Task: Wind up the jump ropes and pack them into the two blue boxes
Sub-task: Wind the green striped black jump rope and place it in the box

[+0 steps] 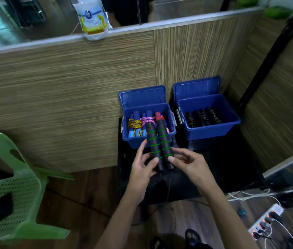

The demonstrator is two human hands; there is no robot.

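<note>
Two black foam handles [158,146] with green rings are held side by side, upright and tilted slightly left, in front of the left blue box [147,141]. The left hand [143,169] pinches the lower end of the left handle, thumb on its front, index finger raised straight beside it. The right hand [188,163] grips the lower end of the right handle with thumb and curled fingers. A thin black rope [168,191] hangs down from the handles.

That box, lid up, holds wound ropes with blue and red handles [138,123]. The right blue box [210,130], just beside it and also open, holds black coiled ropes [202,115]. Both sit on a black stand [223,169].

On the ledge above rests a white pouch [92,18]; its printing is too blurred to read. A green plastic chair [16,186] stands at left, a power strip [266,220] at lower right.
</note>
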